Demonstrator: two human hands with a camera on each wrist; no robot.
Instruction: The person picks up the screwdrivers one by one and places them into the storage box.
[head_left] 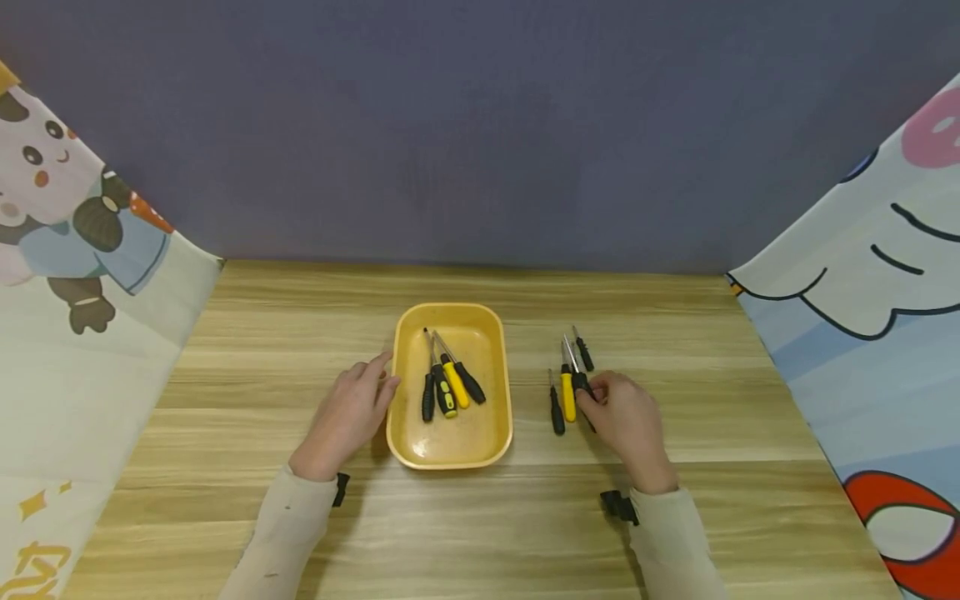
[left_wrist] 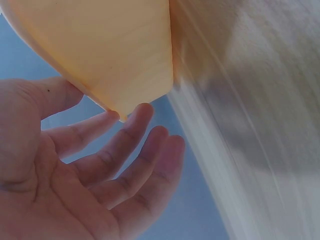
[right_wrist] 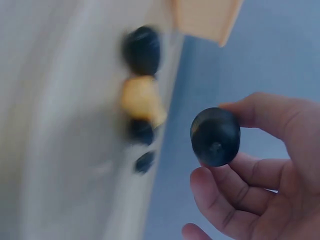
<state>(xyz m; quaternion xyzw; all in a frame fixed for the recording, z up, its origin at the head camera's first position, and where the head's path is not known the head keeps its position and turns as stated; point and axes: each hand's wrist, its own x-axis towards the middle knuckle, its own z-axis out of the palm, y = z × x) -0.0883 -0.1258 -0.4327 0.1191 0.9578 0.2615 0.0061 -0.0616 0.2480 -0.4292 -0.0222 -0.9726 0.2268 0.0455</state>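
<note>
A yellow tray (head_left: 450, 462) holds several screwdrivers, among them one with a yellow handle (head_left: 456, 387) and one with a black handle (head_left: 470, 383). My left hand (head_left: 351, 412) (left_wrist: 100, 165) rests at the tray's left rim (left_wrist: 75, 87), its fingers loosely bent and touching the edge. To the right of the tray, my right hand (head_left: 626, 417) (right_wrist: 260, 165) pinches a black screwdriver handle (right_wrist: 216, 137) between thumb and fingers. Beside it on the table lie a yellow-handled screwdriver (head_left: 568, 398) (right_wrist: 140, 100) and a black-handled one (head_left: 557, 414) (right_wrist: 142, 50).
A small black screwdriver (head_left: 585, 354) (right_wrist: 144, 162) lies beyond my right fingers. The wooden table (head_left: 480, 533) meets a dark grey-blue panel (head_left: 480, 150) at its back edge. Printed cartoon sheets flank it on the left (head_left: 112, 375) and right (head_left: 885, 400).
</note>
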